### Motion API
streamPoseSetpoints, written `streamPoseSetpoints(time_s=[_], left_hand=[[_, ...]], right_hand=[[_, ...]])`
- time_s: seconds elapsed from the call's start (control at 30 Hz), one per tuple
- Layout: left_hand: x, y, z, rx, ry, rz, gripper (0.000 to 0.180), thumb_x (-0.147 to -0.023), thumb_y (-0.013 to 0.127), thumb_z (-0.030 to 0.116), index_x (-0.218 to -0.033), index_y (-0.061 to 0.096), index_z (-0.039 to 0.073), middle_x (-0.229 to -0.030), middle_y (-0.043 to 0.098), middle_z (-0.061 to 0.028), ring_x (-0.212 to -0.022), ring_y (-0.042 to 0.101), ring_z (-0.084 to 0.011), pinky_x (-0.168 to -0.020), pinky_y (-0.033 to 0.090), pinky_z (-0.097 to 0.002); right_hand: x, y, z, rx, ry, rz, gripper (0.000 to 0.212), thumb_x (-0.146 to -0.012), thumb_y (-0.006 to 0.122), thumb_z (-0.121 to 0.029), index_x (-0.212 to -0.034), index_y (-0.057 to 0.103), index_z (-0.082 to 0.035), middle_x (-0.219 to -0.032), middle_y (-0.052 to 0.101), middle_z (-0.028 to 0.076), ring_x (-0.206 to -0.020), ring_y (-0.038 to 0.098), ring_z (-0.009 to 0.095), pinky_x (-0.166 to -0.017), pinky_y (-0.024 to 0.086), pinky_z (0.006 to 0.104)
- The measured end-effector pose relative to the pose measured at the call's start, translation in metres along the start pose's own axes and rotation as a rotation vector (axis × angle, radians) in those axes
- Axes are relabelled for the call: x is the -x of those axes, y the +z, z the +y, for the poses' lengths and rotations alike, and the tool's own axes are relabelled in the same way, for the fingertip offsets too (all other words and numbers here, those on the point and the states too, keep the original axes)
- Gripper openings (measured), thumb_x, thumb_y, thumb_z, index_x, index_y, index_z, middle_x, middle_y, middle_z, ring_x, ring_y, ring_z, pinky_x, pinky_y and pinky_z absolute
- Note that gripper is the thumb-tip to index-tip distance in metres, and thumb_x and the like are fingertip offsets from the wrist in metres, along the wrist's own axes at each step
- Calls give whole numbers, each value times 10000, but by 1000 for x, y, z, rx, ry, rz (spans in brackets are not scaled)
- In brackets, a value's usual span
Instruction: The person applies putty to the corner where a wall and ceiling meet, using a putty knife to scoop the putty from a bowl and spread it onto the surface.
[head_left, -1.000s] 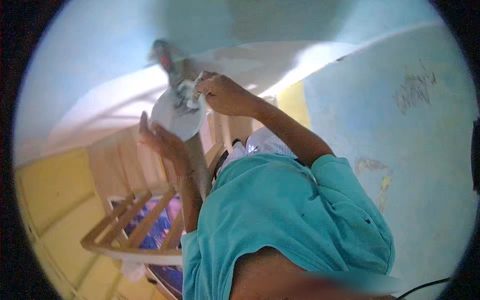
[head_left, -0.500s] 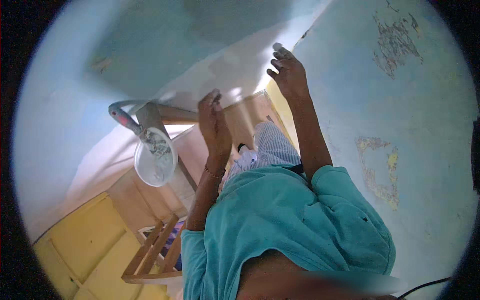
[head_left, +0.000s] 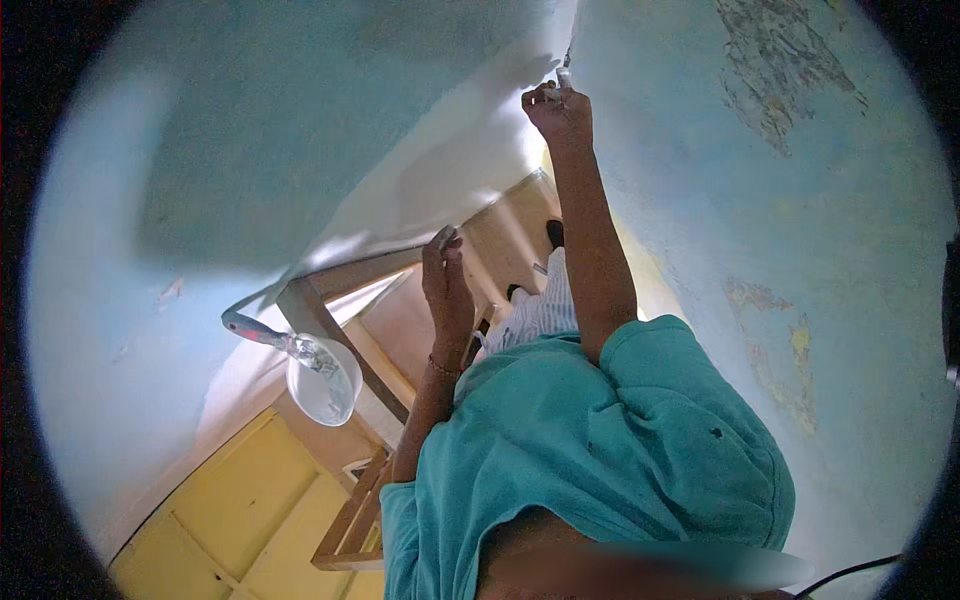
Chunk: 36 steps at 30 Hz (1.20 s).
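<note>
While the right hand (head_left: 557,112) is at the wall seam (head_left: 569,48), upper centre, working that seam appears the step in hand; the next move calls for steady fingertip contact. Its fingers curl, contents unclear; the left hand (head_left: 447,285) is loosely released. Counted, left: one tub (head_left: 308,395), one tool (head_left: 255,330).
</note>
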<state>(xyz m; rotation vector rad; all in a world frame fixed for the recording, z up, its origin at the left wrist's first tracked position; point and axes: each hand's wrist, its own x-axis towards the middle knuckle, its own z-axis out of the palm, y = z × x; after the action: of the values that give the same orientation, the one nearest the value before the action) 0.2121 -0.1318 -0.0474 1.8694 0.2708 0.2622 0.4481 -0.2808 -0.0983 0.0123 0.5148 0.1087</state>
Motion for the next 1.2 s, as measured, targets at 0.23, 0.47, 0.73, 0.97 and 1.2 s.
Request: streamPoseSetpoints(time_s=[0.23,0.47,0.73,0.97,1.2], left_hand=[[-20,28,1,-75,22,-124,253,-875,376,115,-1078,457,-12,-1001,531,-139,-933,513,-215,-817,397,-310],[-21,36,2,-137,28,-170,248,-867,372,95,-1074,462,-7,-1088,481,-136,-934,529,-225,-809,420,-318],[-19,36,-1,-124,0,-193,255,-872,372,95,-1095,447,-1,-1011,516,-132,-948,507,-221,-810,402,-319],[-21,32,-4,-113,17,-220,274,-878,365,114,-1116,433,-4,-1048,496,-130,-961,496,-217,-829,389,-323],[-19,27,-11,8,-101,-176,275,-874,372,96,-1125,426,-3,-1032,494,-139,-957,491,-217,-837,383,-320]], right_hand=[[-18,-8,-2,-179,28,-36,102,-786,470,-126,-845,481,-44,-709,465,63,-669,461,192,-659,383,402],[-19,4,1,-229,17,0,129,-733,420,-52,-851,472,-50,-739,449,77,-701,437,196,-644,360,359],[-21,12,8,-234,-4,-136,149,-697,477,-42,-832,495,-102,-811,526,73,-733,478,205,-599,382,369],[-41,17,5,755,-544,-407,108,-729,447,-61,-814,494,-108,-775,492,65,-683,462,182,-585,371,341],[-34,33,9,307,-181,-107,136,-740,444,-59,-859,502,-91,-790,482,83,-757,474,200,-604,392,389]])
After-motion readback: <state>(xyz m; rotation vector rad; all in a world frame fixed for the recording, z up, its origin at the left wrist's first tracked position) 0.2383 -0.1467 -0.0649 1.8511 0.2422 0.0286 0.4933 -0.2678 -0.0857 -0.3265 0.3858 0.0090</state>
